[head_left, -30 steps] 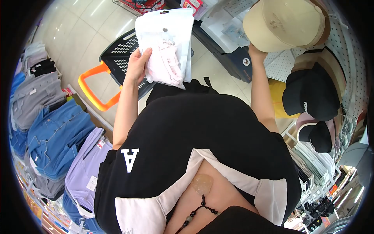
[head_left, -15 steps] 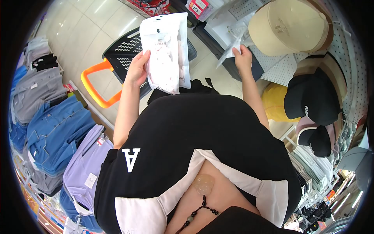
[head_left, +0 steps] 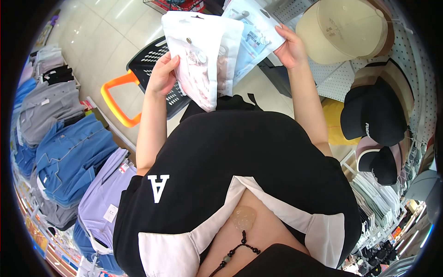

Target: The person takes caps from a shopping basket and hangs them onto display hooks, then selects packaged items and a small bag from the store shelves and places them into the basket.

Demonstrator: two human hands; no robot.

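Observation:
My left hand (head_left: 164, 74) grips white plastic packages (head_left: 196, 60) by their left edge, thumb on the front. Pale pink patterned contents show through the front one. A second package (head_left: 226, 64) with brownish-pink contents stands just behind it. To the right, my right hand (head_left: 291, 48) pinches a light blue package (head_left: 254, 39) by its right edge, its printed front tilted toward me. The blue package's left edge passes behind the white packages. What is sealed inside the packages cannot be made out.
A black basket cart (head_left: 159, 55) with an orange handle (head_left: 108, 94) stands beyond my left arm. Caps hang on the right, a beige one (head_left: 341, 32) and a black one (head_left: 374, 113). Blue shirts (head_left: 74, 157) and lilac clothing (head_left: 104, 194) hang at left.
My right hand has brought its package up and left, turning its blue front toward me, against the white packages. The packages in my left hand have spread and shifted slightly right.

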